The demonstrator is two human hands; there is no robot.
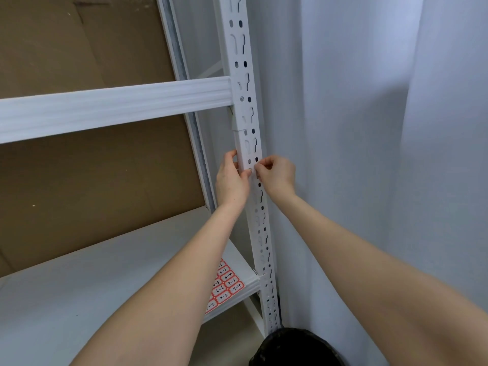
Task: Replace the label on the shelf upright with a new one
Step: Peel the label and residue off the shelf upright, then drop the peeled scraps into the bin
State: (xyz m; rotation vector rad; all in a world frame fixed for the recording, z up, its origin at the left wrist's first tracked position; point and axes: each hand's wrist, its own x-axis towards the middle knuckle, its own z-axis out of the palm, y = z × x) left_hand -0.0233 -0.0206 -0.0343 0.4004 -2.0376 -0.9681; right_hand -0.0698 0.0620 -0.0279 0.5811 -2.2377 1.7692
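Note:
The white slotted shelf upright point(248, 107) runs from top centre down to the floor. My left hand point(232, 178) wraps around its left edge below the upper beam, thumb pressed on the front face. My right hand point(277, 174) comes from the right, thumb and forefinger pinched on a small pale label point(255, 173) on the upright's face. The fingertips hide most of the label. A sheet of red-bordered labels point(224, 283) with handwritten numbers lies on the lower shelf's right corner, partly behind my left forearm.
A white beam point(113, 107) crosses at upper left and the white lower shelf board point(79, 281) sits below. Brown cardboard point(92, 186) backs the shelf. A white curtain point(383, 154) hangs close on the right. A black bin point(295, 347) stands at the upright's foot.

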